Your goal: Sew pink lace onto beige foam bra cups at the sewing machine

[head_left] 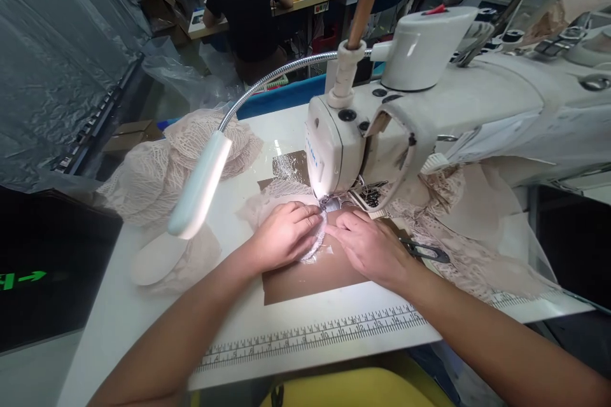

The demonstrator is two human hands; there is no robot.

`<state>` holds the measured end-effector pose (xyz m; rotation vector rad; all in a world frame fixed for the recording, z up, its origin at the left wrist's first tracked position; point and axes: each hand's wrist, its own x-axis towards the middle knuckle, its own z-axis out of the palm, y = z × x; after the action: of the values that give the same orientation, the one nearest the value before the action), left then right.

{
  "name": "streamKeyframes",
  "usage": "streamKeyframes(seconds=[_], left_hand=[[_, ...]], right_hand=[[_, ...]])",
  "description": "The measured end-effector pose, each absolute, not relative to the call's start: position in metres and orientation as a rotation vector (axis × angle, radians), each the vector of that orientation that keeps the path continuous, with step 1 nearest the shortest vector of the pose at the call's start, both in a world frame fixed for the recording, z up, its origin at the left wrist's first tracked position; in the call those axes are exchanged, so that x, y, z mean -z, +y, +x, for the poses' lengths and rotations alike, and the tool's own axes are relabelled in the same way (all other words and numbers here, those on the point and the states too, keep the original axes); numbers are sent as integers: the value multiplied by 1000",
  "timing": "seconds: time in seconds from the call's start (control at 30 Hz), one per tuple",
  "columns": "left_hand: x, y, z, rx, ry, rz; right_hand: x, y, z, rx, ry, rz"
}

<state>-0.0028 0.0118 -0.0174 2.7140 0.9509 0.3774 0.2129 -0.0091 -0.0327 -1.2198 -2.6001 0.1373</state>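
My left hand (289, 235) lies over a pale lace piece (316, 247), its fingers flat and close together near the needle area. My right hand (370, 241) is just right of that piece, with several fingers curled and one fingertip reaching its edge. Whatever those curled fingers may hold is hidden. Both hands are below the head of a white sewing machine (329, 146), in the light at its presser foot (324, 202). Sheer lace fabric (267, 200) spreads out behind my left hand. Under the hands, brown sheeting (286, 286) covers part of the table.
A lamp (200, 187) on a bendy metal neck hangs at the left. Beige lace pieces (143, 172) are heaped behind it, with more lace (458, 235) at the right. Black thread snips (429, 252) lie beside my right wrist. A ruler strip (305, 338) runs along the front. A person (245, 6) sits beyond.
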Motion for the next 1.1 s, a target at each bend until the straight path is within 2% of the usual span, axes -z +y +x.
streamKeyframes(seconds=[0.23, 0.7, 1.1], left_hand=[[21, 4, -1, -200, 1015, 2894], [16, 4, 6, -169, 1131, 2863], [20, 3, -1, -296, 1051, 2821]], right_hand=[[34, -13, 212, -80, -2599, -1218], [35, -7, 207, 44, -2570, -1339], [31, -6, 216, -142, -2603, -1210]])
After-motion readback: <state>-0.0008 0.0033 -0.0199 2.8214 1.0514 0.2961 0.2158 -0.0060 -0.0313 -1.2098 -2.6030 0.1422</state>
